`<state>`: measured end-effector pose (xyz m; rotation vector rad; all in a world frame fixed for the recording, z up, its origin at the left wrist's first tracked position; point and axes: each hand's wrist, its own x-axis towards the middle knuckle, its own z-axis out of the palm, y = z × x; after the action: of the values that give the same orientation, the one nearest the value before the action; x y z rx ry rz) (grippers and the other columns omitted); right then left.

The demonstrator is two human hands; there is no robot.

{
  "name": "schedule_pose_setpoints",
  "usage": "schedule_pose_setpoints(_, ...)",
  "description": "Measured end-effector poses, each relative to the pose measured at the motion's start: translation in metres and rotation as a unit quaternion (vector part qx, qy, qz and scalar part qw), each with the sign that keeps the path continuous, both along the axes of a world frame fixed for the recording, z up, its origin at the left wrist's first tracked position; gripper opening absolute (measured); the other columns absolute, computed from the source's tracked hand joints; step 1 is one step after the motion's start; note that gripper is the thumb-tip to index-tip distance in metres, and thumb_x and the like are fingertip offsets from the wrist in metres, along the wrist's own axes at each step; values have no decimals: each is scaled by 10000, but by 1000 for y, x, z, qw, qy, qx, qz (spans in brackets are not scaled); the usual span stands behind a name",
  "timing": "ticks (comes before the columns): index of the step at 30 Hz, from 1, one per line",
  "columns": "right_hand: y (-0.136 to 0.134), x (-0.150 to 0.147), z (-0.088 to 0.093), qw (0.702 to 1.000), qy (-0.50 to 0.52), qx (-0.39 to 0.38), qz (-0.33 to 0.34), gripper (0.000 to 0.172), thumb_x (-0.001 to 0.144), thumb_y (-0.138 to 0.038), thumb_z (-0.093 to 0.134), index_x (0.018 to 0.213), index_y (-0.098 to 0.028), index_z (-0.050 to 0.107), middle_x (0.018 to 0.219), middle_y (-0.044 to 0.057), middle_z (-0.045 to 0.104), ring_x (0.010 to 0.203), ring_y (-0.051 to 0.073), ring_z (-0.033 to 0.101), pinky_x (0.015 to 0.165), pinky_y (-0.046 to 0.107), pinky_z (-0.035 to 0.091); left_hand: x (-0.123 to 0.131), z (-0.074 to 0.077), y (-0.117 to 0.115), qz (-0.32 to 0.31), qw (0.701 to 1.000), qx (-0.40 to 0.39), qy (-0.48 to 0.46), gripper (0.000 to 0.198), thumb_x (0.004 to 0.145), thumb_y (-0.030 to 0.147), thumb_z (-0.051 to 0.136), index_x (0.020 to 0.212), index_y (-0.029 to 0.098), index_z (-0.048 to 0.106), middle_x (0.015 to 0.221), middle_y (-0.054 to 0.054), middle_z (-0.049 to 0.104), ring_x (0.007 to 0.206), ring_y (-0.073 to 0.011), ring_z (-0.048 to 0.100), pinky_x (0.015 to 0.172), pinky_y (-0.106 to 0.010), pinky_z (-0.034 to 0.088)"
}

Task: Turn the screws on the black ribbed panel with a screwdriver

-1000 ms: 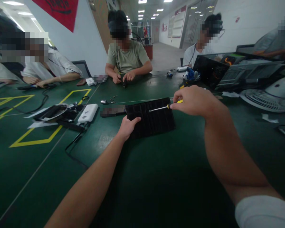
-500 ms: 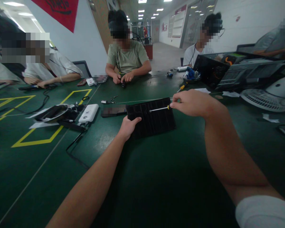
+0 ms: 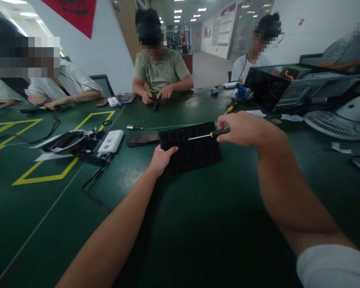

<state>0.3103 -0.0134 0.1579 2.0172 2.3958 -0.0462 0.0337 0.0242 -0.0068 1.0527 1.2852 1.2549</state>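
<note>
My left hand (image 3: 161, 161) is closed on the left edge of a black rectangular panel (image 3: 199, 154) with raised ribs, its thumb lying over the front. The panel is tilted up above the green table. In the fingers of my right hand (image 3: 243, 129) is a screwdriver (image 3: 221, 132) with a black and yellow handle. Its metal shaft runs leftward across the panel, and the tip appears to meet the panel near its upper middle. Whether a screw sits under the tip is too small to tell. Just behind the panel's left side lies a dark flat object (image 3: 142, 139), partly blurred out.
On the left are a white box-shaped device (image 3: 111, 142), a round dark tray (image 3: 64, 144) of parts and a cable. Small metal pieces (image 3: 133, 127) lie beyond the panel. A second screwdriver (image 3: 231, 108), a computer case (image 3: 315, 90) and a white fan (image 3: 337, 120) stand right. Several people sit around.
My right fingers have shifted on the screwdriver, so more of its black handle shows. The panel and my left hand stay nearly in place. The person opposite has moved their hands slightly.
</note>
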Motion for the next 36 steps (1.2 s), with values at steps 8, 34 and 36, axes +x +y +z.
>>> schedule_pose_setpoints(8,-1,-1,2,1000,-7,-5,-6,309,912,-485,706,1123,-265,759,1056,99,799,947,314,723,739,409,463,0,1,-1,-6,1000,0,-12,408,630,273,934,983,184,750,1001,-83,831,1004,-312,806,1043,-531,633)
schedule_pose_setpoints(34,2,3,2,1000,1,-12,-9,342,917,-544,691,1056,-271,845,1045,102,817,985,322,746,825,436,531,1,4,-3,-4,1000,1,-8,415,635,270,926,1002,184,753,1031,-90,832,1029,-316,803,1056,-541,627)
schedule_pose_setpoints(36,3,3,2,1000,-4,-13,-8,347,924,-544,680,1058,-273,851,1046,102,821,985,321,746,816,430,530,1,4,-3,-3,1000,0,-11,401,637,260,923,992,187,752,1027,-91,831,1035,-321,803,1053,-540,629)
